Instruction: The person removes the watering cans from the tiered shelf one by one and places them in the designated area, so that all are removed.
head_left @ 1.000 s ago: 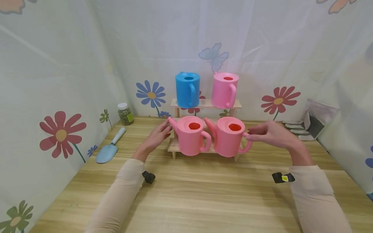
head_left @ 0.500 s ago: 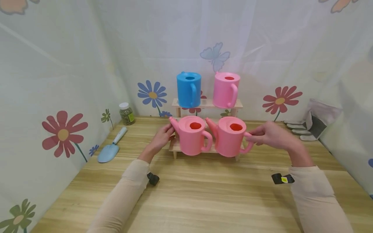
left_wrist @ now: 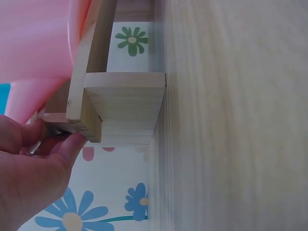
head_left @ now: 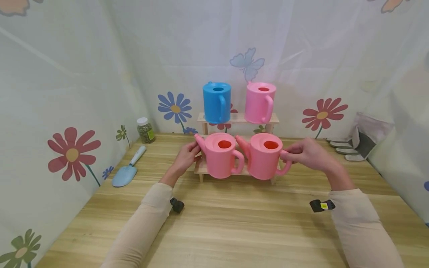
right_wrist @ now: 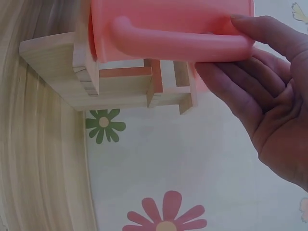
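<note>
Two coral-pink watering cans stand side by side on the lower tier of a small wooden plant stand (head_left: 202,169). Their spouts point left and their handles right. My right hand (head_left: 310,154) pinches the handle of the right-hand can (head_left: 263,163), thumb on one side and fingers on the other, as the right wrist view shows. At the stand's left end, beneath the spout of the left-hand can (head_left: 218,163), my left hand (head_left: 184,158) pinches the lower tier's end; its thumb (left_wrist: 72,144) lies against the wood. A blue watering can (head_left: 214,106) and a lighter pink one (head_left: 256,106) occupy the upper tier.
On the table's left lie a light-blue trowel (head_left: 125,175) and, behind it, a white-lidded jar (head_left: 145,132) of green bits. Grey and white gardening gloves (head_left: 363,143) rest at the back right. Flower-printed curtains hang close behind and along both sides.
My left hand has moved slightly right, from beside the left spout to the stand's end, and pinches it. My right hand has stayed at the handle. The cans keep their places.
</note>
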`<state>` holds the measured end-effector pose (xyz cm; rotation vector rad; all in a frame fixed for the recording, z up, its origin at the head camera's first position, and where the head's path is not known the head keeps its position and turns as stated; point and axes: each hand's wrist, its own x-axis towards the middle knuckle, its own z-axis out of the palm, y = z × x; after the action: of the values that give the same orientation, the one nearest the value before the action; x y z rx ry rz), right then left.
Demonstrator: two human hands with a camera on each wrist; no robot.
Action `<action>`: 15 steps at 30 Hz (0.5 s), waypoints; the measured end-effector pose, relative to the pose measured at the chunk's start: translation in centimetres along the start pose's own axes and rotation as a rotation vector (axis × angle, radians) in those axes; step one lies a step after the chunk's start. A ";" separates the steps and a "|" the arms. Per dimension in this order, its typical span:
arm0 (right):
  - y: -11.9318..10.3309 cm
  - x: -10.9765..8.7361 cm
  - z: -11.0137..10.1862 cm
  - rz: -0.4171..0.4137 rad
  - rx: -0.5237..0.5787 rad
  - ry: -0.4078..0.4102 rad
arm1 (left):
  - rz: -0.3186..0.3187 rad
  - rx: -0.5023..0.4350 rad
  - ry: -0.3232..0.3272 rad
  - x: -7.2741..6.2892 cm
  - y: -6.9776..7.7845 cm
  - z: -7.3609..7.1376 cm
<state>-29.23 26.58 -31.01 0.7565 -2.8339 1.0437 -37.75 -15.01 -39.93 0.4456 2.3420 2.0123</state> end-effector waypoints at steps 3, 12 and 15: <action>0.1 -0.4 -0.3 -0.025 -0.004 0.041 | -0.009 0.001 -0.003 0.0 -0.1 0.0; -1.2 -3.3 -3.5 -0.058 0.012 0.183 | -0.007 0.016 -0.004 -0.1 -0.1 -0.3; -1.5 -4.6 -5.0 -0.117 0.022 0.295 | -0.004 0.019 -0.011 0.2 -0.1 -0.3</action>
<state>-25.17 30.67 -27.12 0.6951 -2.5046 1.0703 -37.98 -15.29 -39.93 0.4512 2.3557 1.9821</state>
